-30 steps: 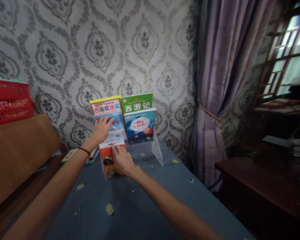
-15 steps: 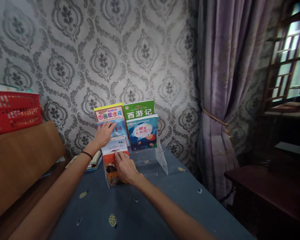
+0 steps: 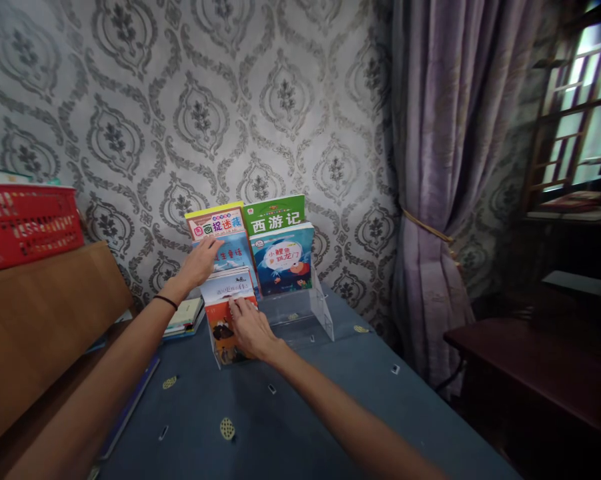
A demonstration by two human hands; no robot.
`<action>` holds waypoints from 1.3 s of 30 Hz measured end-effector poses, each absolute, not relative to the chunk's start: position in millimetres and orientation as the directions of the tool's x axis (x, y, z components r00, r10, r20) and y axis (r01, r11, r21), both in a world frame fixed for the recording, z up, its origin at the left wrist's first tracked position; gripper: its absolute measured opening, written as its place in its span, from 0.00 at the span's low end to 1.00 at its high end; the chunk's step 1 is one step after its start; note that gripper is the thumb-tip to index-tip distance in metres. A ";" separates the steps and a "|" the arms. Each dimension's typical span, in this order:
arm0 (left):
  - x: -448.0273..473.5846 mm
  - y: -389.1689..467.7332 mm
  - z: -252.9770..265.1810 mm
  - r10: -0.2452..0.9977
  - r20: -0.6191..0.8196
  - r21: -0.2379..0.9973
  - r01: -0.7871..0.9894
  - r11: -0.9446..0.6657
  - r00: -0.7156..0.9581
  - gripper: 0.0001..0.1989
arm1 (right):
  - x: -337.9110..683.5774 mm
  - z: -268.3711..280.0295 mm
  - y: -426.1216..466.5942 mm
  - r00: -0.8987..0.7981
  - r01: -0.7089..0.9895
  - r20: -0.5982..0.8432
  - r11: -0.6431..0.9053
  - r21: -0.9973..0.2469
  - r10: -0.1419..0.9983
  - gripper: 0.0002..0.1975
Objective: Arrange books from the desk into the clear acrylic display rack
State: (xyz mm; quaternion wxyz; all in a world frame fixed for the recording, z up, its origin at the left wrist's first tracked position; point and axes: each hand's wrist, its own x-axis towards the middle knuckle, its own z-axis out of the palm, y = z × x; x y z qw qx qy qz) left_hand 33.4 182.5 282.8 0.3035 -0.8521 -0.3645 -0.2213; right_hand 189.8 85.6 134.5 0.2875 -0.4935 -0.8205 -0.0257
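A clear acrylic stepped stand on the table holds upright picture books in two columns. My left hand is at the left edge of a light blue book, fingers stretched out over its cover. Lower down, my right hand lies with extended fingers against an orange book in the front tier. Behind that book stands a pale book. At the top left is a yellow-edged book. The right column has a green book above a dark blue fish book.
A stack of books lies left of the stand on the blue patterned tablecloth. A cardboard box with a red basket on it stands at the left. A purple curtain hangs right, behind a dark red chair or stool.
My left hand has slid slightly left on the light blue book, uncovering more of its title. My right hand stays on the orange book. The camera view has shifted a little.
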 end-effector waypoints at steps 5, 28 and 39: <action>18.7 182.7 284.2 0.501 0.621 -0.356 0.786 -0.505 0.603 0.26 | 190.7 137.8 82.6 -0.359 0.830 0.496 0.513 -0.217 0.791 0.26; 1.8 169.8 278.3 0.543 0.559 -0.482 0.778 -0.402 0.627 0.30 | 191.5 138.8 79.2 -0.348 0.821 0.465 0.504 -0.268 0.814 0.28; -0.7 176.1 273.2 0.529 0.592 -0.458 0.794 -0.400 0.608 0.29 | 192.2 140.6 77.5 -0.345 0.809 0.458 0.507 -0.297 0.819 0.28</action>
